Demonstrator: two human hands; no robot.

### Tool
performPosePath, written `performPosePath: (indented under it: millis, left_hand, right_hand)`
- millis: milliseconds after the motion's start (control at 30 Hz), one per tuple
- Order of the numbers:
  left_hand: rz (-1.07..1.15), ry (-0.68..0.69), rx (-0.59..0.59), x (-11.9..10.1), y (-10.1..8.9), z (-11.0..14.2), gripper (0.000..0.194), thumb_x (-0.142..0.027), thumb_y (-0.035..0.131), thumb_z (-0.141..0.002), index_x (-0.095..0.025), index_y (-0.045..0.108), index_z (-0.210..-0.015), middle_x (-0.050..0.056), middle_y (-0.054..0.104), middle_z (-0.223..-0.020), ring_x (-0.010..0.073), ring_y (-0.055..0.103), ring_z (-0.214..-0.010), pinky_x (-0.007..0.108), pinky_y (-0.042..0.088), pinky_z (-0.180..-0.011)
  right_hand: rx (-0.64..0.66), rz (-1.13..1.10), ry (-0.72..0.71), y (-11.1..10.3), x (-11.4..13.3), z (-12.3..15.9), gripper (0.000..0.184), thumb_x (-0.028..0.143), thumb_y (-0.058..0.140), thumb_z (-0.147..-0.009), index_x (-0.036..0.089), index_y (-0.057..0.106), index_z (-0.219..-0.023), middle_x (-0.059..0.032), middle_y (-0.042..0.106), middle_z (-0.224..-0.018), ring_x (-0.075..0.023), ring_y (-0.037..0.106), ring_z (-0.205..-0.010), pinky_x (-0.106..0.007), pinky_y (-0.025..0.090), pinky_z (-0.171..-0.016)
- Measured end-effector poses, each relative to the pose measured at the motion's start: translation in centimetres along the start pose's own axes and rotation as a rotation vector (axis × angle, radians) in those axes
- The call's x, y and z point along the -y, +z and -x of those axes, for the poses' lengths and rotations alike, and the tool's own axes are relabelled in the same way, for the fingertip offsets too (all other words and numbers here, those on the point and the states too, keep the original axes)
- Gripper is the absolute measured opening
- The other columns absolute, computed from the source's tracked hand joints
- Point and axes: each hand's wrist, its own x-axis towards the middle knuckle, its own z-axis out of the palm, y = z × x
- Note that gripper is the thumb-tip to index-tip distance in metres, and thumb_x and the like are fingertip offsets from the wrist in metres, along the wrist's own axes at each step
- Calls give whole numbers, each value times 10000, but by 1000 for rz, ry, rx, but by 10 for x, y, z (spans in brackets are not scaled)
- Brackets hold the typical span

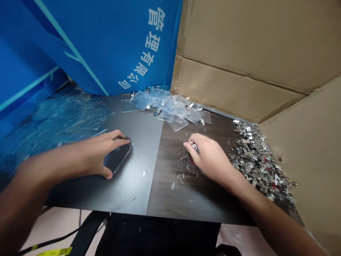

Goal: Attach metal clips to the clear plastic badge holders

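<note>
My left hand (105, 149) has its thumb and fingers closed on opposite edges of a clear plastic plate (119, 159), just over the dark table on the left. On the other side, my right hand (204, 153) pinches a small shiny metal clip (194, 145) between thumb and fingertips; part of it is hidden by the fingers. Under and beside that hand lie several small clear slivers (183, 176) on the wood-grain surface. Toward the back, clear plates with metal clips on some of them form a loose pile (166, 105).
A broad heap of clear plates (61, 119) covers the table's left side. Many metal clips (253, 160) are heaped at the right. A blue printed panel (106, 42) and cardboard walls (239, 64) bound the dark table (135, 195). Cables hang below its front edge.
</note>
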Motion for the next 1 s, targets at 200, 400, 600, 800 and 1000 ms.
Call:
performPosePath:
  millis: [200, 400, 600, 800, 1000]
  left_hand:
    - [-24, 31, -4, 4, 18, 16, 886, -642, 774, -731, -443, 686, -1591, 7, 539, -1763, 472, 533, -1592, 540, 513, -1270]
    - [-13, 46, -167, -21, 21, 25, 720, -632, 432, -922, -322, 820, -1443, 52, 681, -1637, 425, 613, -1538, 547, 487, -1315]
    - [690, 173, -378, -85, -22, -8, 465, -604, 561, -1016, -256, 851, -1122, 112, 852, -1161, 337, 796, -1067, 471, 651, -964]
    - [1583, 314, -381, -143, 2, -54, 276, -393, 828, -931, -134, 797, -1021, 71, 754, -861, 151, 681, -729, 265, 559, -665]
    - [1523, 257, -501, -144, 33, -59, 286, -294, 844, -915, -108, 722, -1094, 72, 767, -885, 165, 751, -737, 318, 648, -773]
  right_hand:
    - [5, 4, 9, 4, 3, 0, 250, 304, 555, -1136, 229, 581, -899, -89, 756, -954, -252, 686, -857, -349, 438, -762]
    - [-41, -73, 33, 4, 3, -3, 255, 301, 546, -1141, 230, 579, -898, -91, 759, -963, -252, 686, -871, -363, 471, -796]
    - [-297, -324, -31, 10, 0, -5, 200, 276, 524, -1128, 236, 637, -968, -133, 803, -1155, -287, 739, -1108, -454, 556, -1011]
    - [-104, -765, 74, 19, 2, -5, 195, 318, 462, -1150, 235, 628, -1090, -54, 760, -941, -211, 726, -836, -381, 591, -813]
    - [92, -740, 62, 18, 15, 3, 220, 350, 565, -1115, 232, 719, -1219, -31, 711, -960, -216, 653, -873, -358, 527, -799]
